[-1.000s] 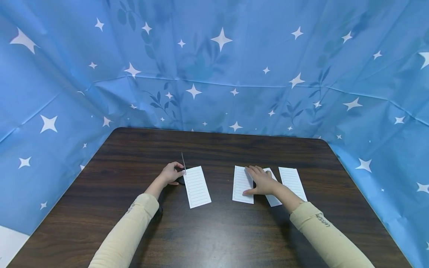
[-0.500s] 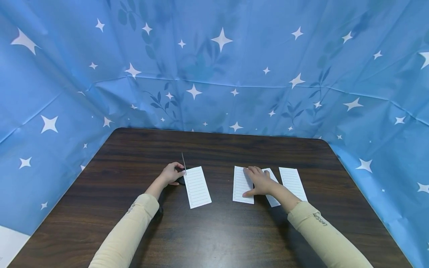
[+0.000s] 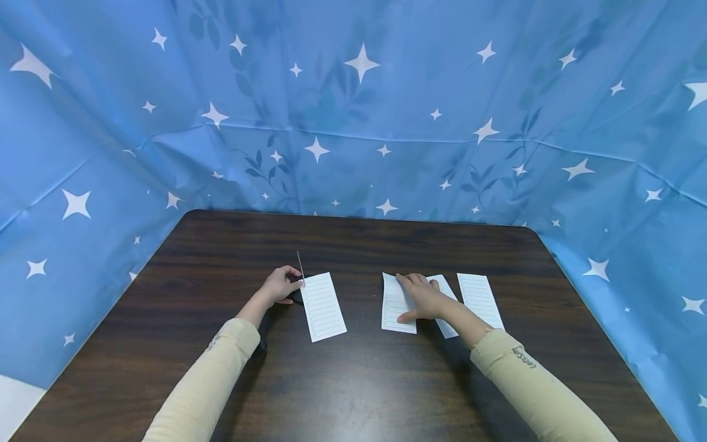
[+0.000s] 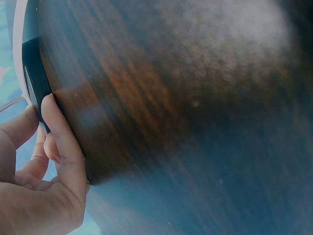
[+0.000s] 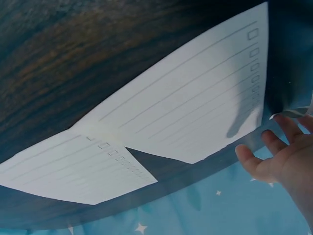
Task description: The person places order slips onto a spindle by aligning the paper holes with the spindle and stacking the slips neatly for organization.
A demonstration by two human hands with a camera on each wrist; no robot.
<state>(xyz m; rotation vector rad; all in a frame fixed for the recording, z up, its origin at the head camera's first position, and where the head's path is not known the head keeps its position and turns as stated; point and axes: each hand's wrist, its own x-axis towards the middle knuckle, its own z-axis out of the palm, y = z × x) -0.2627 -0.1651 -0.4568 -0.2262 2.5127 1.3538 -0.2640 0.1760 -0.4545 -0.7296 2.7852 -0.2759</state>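
In the head view my left hand (image 3: 278, 285) pinches a small black object (image 4: 35, 81) between thumb and fingers; its kind is unclear and the hand hides part of it. From it a thin pale upright line (image 3: 300, 265) rises. Just right of that hand is a lined white card (image 3: 323, 308). My right hand (image 3: 424, 297) reaches over another lined card (image 3: 391, 310), its fingers spread and touching the upper part and right edge. Under the right wrist a further lined card (image 3: 445, 328) is partly covered, and one more (image 3: 479, 298) is farther right.
The dark wooden table (image 3: 342, 393) runs back to a blue curtain (image 3: 353, 172) with white stars. In the right wrist view two lined cards lie on the table, one overlapping the other's corner in that view.
The head view has shifted slightly. The card under my right hand now looks a little bent at its top edge, and that hand has moved slightly left. My left hand keeps its hold.
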